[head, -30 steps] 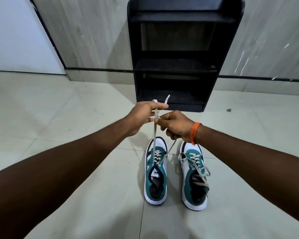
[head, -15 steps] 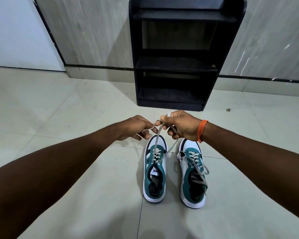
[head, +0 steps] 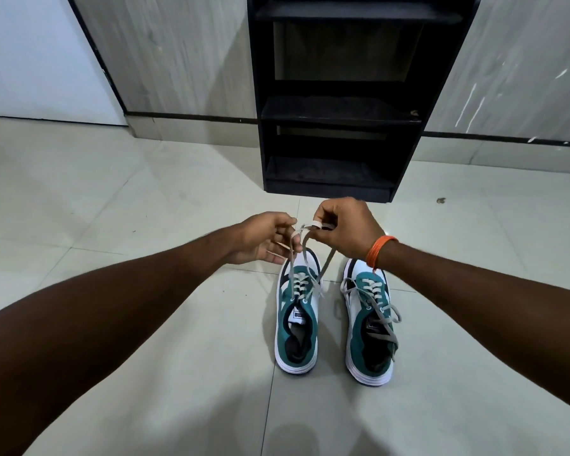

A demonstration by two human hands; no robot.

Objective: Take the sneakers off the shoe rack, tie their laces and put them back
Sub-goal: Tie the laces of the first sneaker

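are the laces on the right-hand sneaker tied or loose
Loose: the right-hand sneaker shows no bow, and its grey laces trail slack over its sides.

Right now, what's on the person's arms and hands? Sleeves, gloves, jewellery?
Both forearms are bare up to the frame edge: no sleeves in view, no gloves. The left hand carries nothing on the wrist or the fingers that I can see. The right hand has an orange thread band wound in several strands around the wrist. No watch or rings are visible on either hand.

Both arms reach forward; left hand (head: 265,238) and right hand (head: 346,227) nearly meet, fingers curled in pinches.
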